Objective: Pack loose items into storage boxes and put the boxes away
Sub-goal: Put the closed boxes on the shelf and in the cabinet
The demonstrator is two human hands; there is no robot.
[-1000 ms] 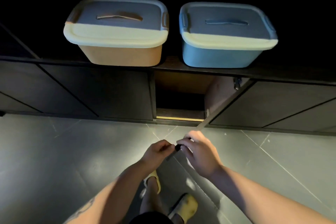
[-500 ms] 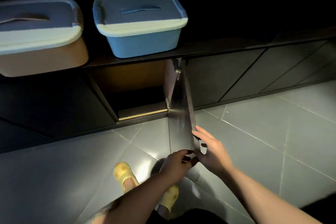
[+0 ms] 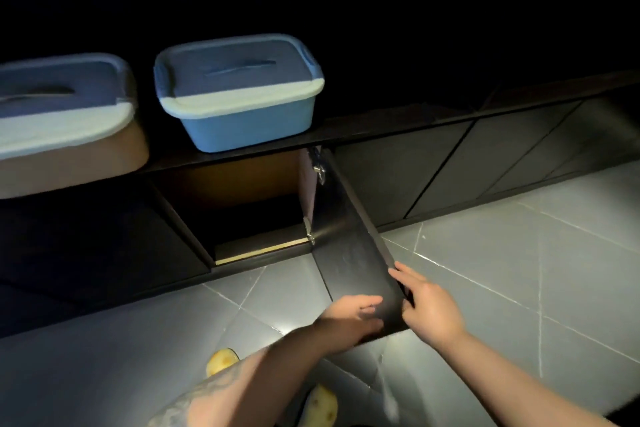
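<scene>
Step in hand: opening the cabinet door (image 3: pixel 349 253) wide, probably to clear the way for the boxes; packing looks done, both lids on.
Left grip: left hand (image 3: pixel 349 319) on the inner face of the door near its free end, fingers spread and fairly straight against the panel, curled round nothing.
Right grip: right hand (image 3: pixel 429 308) just beside the left, on the far side of the door's free edge, fingers laid straight along that edge, pressing rather than clamping.
Blue box (image 3: pixel 242 104): on the worktop (image 3: pixel 398 125) well beyond both grips, up and to the left, directly above the open compartment (image 3: pixel 242 215); lid seated, handle lying flat in its recess.
Tan box (image 3: pixel 65 135): on the same worktop, further left of the blue one, partly cut by the frame edge; lidded too.
Handling, judged: rigid plastic tubs, smooth walls likely slippery; weight unknown since contents hidden.
Where to hold, judged: two hands under the protruding lid rim at opposite short sides; lid handle risky if latches are not snapped.
Door: stiff panel, swings on two metal hinges (image 3: pixel 317 170).
Hazard: dim light; compartment opening low, so tilt likely while lowering.
</scene>
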